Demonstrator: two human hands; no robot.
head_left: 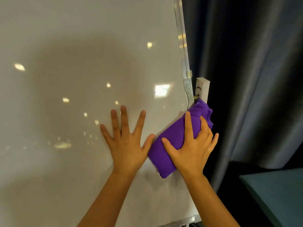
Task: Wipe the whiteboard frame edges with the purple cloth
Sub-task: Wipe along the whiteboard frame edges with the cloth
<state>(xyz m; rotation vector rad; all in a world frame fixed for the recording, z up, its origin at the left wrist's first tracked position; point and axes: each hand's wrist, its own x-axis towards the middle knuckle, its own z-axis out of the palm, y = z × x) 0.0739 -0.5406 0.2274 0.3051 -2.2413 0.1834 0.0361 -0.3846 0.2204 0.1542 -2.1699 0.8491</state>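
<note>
The whiteboard [73,95] fills most of the view, glossy with ceiling lights mirrored in it. Its silver frame edge [184,51] runs down the right side. My right hand [191,145] presses a folded purple cloth [165,145] against the board's right edge, fingers spread over it; the cloth's top end reaches the frame by a white bracket [203,89]. My left hand [126,138] lies flat on the board surface just left of the cloth, fingers apart, holding nothing.
A dark grey curtain [254,71] hangs right behind the board's right edge. A teal surface [278,194] juts in at the lower right. The frame's bottom right corner [191,221] shows at the picture's lower edge.
</note>
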